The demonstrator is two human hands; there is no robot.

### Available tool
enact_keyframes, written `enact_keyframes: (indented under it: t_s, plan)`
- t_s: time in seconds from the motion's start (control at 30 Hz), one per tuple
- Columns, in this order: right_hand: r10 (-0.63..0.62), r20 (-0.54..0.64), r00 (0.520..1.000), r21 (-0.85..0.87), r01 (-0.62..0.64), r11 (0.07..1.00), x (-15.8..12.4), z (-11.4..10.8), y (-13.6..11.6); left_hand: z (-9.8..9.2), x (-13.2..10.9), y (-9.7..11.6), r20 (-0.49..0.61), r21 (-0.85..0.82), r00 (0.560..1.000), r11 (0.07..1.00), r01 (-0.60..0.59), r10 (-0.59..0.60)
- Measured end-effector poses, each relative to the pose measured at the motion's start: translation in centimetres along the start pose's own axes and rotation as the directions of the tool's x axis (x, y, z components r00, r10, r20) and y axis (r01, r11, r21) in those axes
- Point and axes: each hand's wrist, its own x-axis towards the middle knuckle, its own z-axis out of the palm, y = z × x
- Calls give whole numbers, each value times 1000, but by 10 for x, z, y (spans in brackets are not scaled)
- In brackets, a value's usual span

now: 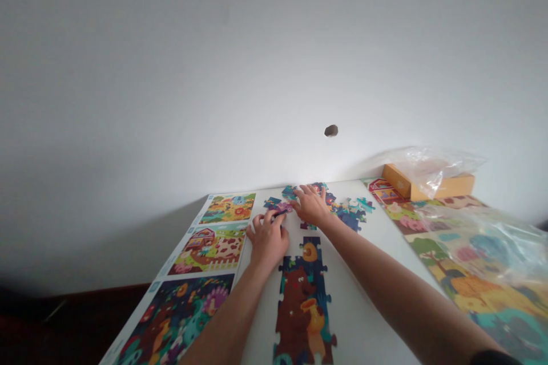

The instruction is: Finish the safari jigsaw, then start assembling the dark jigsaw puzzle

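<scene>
My left hand (269, 239) has its fingers curled at the near side of the loose pieces. Its thumb and index finger are at the edge of a purple and dark puzzle piece (283, 207). Beside it, my right hand (311, 206) reaches over the pile with fingers spread, its fingertips touching pieces. Loose puzzle pieces (350, 219) lie in a heap to its right, some overlapping, and others are partly hidden under that hand. Below the hands, a joined puzzle strip (295, 311) shows a brown bear holding a jar; another piece (310, 249) with a yellow-orange shape sits at its top.
A printed picture sheet (214, 248) with three scenes lies along the left of the white table (379, 274). On the right are a colourful poster (466, 291), an open orange box (445, 187) and clear plastic bags (428, 168). A wall with a hole (331, 131) stands behind.
</scene>
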Motion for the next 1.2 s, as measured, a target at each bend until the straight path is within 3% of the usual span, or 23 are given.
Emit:
enact_keyframes:
  t_s: [0.17,0.4,0.5,0.6,0.67,0.73,0.87,0.93,1.0,1.1,1.2]
  plan:
    - [72,1,997,36,-72,997,26,17,-8,0,-1,-1,-12,-11,1000,1000,-4,4]
    - [12,-18,1000,14,-11,1000,22,14,3,-2,-2,1,-16,-28,1000,999,16,-16]
    - [135,-30,990,77,-132,988,26,3,10,-1,-2,-1,-23,-43,999,999,23,-24]
    - [321,-22,947,231,-307,923,34,-12,17,0,-1,-2,-31,-58,999,998,22,-24]
    - [371,-36,928,302,-344,889,37,-20,19,1,0,-2,-32,-63,999,998,25,-27]
    - [318,-47,947,320,-287,903,37,-24,18,2,0,-2,-35,-69,999,997,31,-34]
    - [24,-41,999,203,-15,979,26,-13,7,1,1,-3,-65,-67,997,997,47,-51]
    - [10,-93,996,72,-3,997,19,-3,3,1,0,-3,-63,-42,997,998,36,-39]
    - [73,-92,993,-5,-74,997,15,5,4,2,0,-4,-41,-13,999,1000,19,-19]
    - [102,-70,992,-16,-103,995,14,9,10,3,-1,-4,-25,0,1000,1000,13,-13]
    - [33,-48,998,27,-32,999,14,4,15,3,-1,-3,-22,2,1000,1000,9,-9]
